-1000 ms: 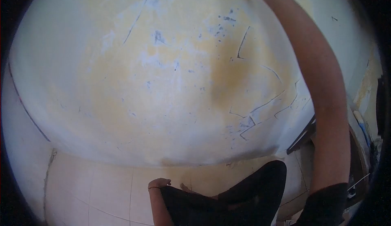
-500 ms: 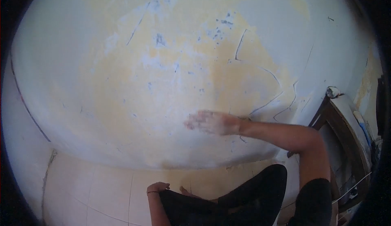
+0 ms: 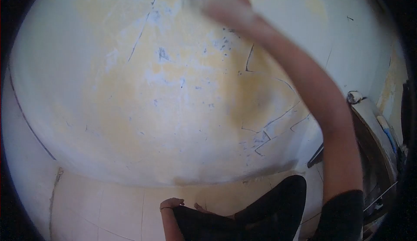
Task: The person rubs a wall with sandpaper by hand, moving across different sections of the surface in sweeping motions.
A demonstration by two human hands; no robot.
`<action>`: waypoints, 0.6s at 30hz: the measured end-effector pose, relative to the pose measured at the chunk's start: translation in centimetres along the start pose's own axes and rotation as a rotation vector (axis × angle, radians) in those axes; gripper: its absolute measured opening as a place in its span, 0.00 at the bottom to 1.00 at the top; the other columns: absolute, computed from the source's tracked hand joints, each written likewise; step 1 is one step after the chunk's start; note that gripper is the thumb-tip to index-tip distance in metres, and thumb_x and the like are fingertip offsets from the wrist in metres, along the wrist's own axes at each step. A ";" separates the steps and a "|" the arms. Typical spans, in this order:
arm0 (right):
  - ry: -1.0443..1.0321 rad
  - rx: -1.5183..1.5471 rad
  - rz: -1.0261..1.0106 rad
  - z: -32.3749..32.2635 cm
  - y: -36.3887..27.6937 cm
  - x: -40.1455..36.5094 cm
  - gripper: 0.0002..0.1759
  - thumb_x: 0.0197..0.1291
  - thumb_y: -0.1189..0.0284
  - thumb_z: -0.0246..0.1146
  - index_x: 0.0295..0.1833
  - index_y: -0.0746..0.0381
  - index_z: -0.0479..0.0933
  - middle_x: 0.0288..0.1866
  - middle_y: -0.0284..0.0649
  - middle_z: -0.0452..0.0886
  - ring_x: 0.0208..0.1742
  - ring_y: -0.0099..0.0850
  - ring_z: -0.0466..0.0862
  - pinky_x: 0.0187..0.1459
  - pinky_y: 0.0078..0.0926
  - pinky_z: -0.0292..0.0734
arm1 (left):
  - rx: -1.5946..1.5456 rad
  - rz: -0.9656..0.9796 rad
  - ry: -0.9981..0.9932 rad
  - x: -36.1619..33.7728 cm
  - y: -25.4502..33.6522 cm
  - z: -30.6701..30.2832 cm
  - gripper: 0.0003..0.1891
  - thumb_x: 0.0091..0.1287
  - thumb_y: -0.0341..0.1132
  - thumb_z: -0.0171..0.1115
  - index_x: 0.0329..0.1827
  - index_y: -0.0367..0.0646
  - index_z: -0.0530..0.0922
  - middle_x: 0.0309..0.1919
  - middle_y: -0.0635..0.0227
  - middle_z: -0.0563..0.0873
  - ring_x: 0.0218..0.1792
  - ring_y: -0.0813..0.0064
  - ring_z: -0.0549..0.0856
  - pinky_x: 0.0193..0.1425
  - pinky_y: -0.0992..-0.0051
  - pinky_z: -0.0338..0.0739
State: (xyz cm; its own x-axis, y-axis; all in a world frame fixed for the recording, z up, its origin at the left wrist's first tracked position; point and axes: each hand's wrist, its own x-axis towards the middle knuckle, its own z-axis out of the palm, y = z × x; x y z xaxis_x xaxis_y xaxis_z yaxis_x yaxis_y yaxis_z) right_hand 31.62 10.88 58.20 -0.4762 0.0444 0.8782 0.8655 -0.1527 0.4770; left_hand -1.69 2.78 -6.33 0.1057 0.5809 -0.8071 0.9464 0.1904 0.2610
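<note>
My right hand (image 3: pixel 221 2) is raised high against the patchy wall (image 3: pixel 182 123), at the top of the view. Motion smears its fingers, and a pale greyish patch shows at their edge; whether they hold anything cannot be made out. Yellow and whitish areas, dark scuffs and thin crack lines cover the wall around it. Low in the view, my left hand (image 3: pixel 172 203) lies loosely over my dark-clothed knee (image 3: pixel 184 217), with a thin band at the wrist. No object shows in that hand.
Pale floor tiles (image 3: pixel 121 202) run along the wall's base. At the right stands a dark-framed piece of furniture (image 3: pixel 373 141), with a whitish crumpled thing (image 3: pixel 354 97) at its corner and a blue-handled tool (image 3: pixel 388 137) on top. My other bent knee (image 3: pixel 291 193) is near the wall.
My right hand has swept upward from the middle of the wall to the top of the view, the arm stretching out. My left hand stays on the knee. The view has shifted slightly.
</note>
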 end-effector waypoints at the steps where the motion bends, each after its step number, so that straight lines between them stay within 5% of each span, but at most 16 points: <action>1: 0.062 0.135 -0.101 0.6 -2.0 -3.5 0.30 0.70 0.60 0.41 0.74 0.61 0.53 0.76 0.45 0.53 0.76 0.43 0.52 0.74 0.43 0.43 | -0.014 -0.028 -0.001 -1.0 0.7 -0.2 0.21 0.72 0.53 0.42 0.56 0.64 0.82 0.66 0.66 0.74 0.68 0.62 0.70 0.73 0.61 0.59; 2: 0.127 0.271 -0.203 0.8 -4.5 -7.7 0.28 0.66 0.64 0.49 0.70 0.62 0.63 0.72 0.48 0.65 0.71 0.48 0.66 0.71 0.50 0.56 | -0.017 -0.022 0.011 -2.3 1.4 -0.4 0.21 0.72 0.53 0.42 0.55 0.63 0.82 0.66 0.65 0.74 0.67 0.62 0.70 0.73 0.61 0.59; 6: -0.164 0.468 -0.589 1.6 -14.3 -29.6 0.33 0.65 0.64 0.47 0.75 0.58 0.55 0.76 0.42 0.59 0.74 0.39 0.61 0.74 0.41 0.52 | -0.066 -0.034 0.035 -3.9 2.0 -0.3 0.22 0.72 0.54 0.42 0.54 0.63 0.83 0.65 0.63 0.75 0.66 0.60 0.71 0.73 0.61 0.60; 8: -0.398 0.840 -0.712 -1.2 -12.9 -34.8 0.33 0.66 0.64 0.46 0.77 0.57 0.52 0.77 0.35 0.57 0.75 0.35 0.60 0.75 0.38 0.49 | -0.093 -0.032 0.020 -3.2 1.3 0.1 0.22 0.71 0.55 0.42 0.53 0.63 0.84 0.64 0.62 0.76 0.66 0.60 0.72 0.72 0.60 0.61; 11: -0.352 0.576 -0.865 -1.1 -9.3 -32.6 0.34 0.67 0.63 0.47 0.77 0.54 0.50 0.78 0.32 0.54 0.76 0.34 0.57 0.76 0.36 0.47 | -0.086 0.030 0.041 -1.4 -0.4 0.4 0.23 0.70 0.56 0.43 0.52 0.61 0.85 0.61 0.60 0.78 0.63 0.60 0.74 0.70 0.61 0.64; 15: -0.224 0.579 -0.612 -0.1 -0.3 -18.2 0.29 0.67 0.66 0.47 0.74 0.58 0.57 0.74 0.38 0.61 0.72 0.39 0.63 0.72 0.44 0.56 | -0.025 0.038 0.063 -1.4 0.3 0.4 0.23 0.68 0.56 0.44 0.51 0.59 0.85 0.58 0.59 0.81 0.59 0.58 0.78 0.66 0.62 0.68; 16: -0.243 0.165 -0.559 -0.3 1.9 -14.1 0.29 0.69 0.62 0.47 0.74 0.57 0.58 0.75 0.40 0.61 0.72 0.42 0.63 0.72 0.45 0.54 | -0.023 0.007 0.060 -1.9 1.0 0.0 0.23 0.68 0.56 0.44 0.51 0.59 0.85 0.58 0.59 0.81 0.59 0.59 0.78 0.66 0.61 0.68; 17: -0.012 0.300 -0.509 1.1 5.7 -10.8 0.30 0.68 0.59 0.47 0.74 0.56 0.58 0.75 0.42 0.61 0.72 0.44 0.63 0.72 0.46 0.53 | -0.017 -0.007 0.051 -2.1 1.3 -0.1 0.23 0.68 0.56 0.44 0.51 0.59 0.85 0.58 0.60 0.81 0.59 0.59 0.78 0.66 0.61 0.68; 18: -0.153 0.397 -0.342 0.1 8.4 -7.4 0.30 0.67 0.61 0.51 0.73 0.57 0.60 0.77 0.42 0.57 0.76 0.47 0.57 0.74 0.47 0.49 | -0.011 -0.022 0.046 -2.1 1.6 -0.1 0.23 0.68 0.56 0.44 0.51 0.59 0.85 0.59 0.60 0.81 0.59 0.59 0.78 0.65 0.61 0.69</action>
State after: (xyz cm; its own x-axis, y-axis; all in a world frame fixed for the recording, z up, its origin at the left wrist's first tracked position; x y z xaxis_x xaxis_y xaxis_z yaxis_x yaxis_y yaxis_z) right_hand 42.40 9.34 55.69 -0.7388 0.1733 0.6513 0.6711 0.2790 0.6869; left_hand -0.44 1.95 -4.11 0.0704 0.6126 -0.7873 0.9450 0.2118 0.2493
